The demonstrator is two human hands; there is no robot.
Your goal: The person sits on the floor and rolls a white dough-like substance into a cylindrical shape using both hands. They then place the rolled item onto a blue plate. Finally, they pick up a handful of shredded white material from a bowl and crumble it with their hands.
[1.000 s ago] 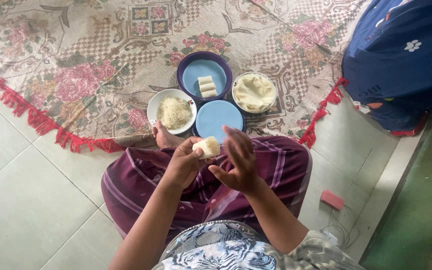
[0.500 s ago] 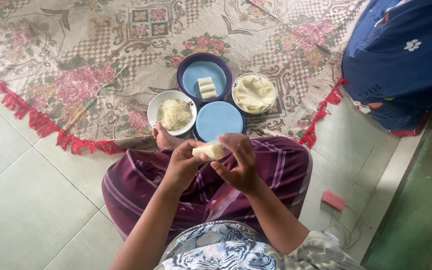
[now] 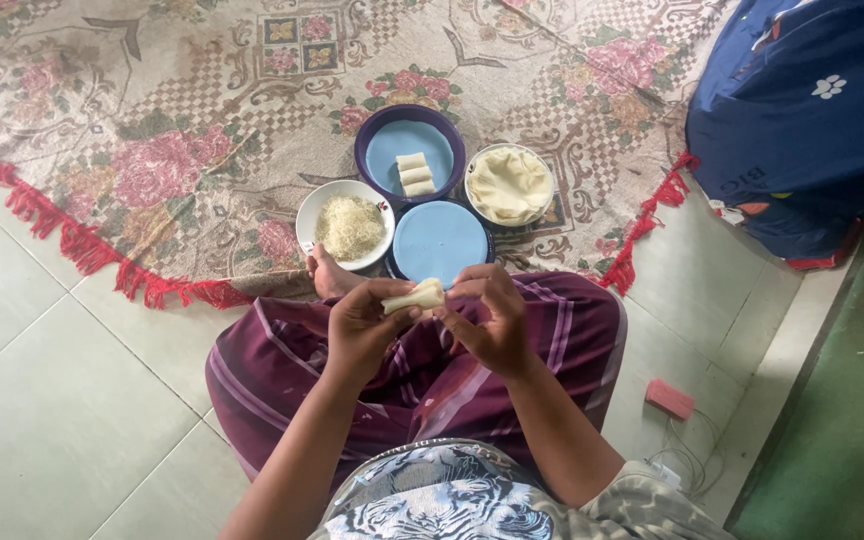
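pinching a pale roll (image 3: 414, 296) — left hand (image 3: 362, 325), right hand (image 3: 492, 320), fingertips meeting

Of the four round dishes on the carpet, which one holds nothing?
The blue plate nearest the hands. The white bowl holds shreds, the purple-rimmed dish holds rolls, the last bowl holds wrappers.

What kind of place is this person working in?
Probably a home floor used for food preparation: a floral rug on pale floor tiles, and both hands fold a pale roll over the lap beside bowls.
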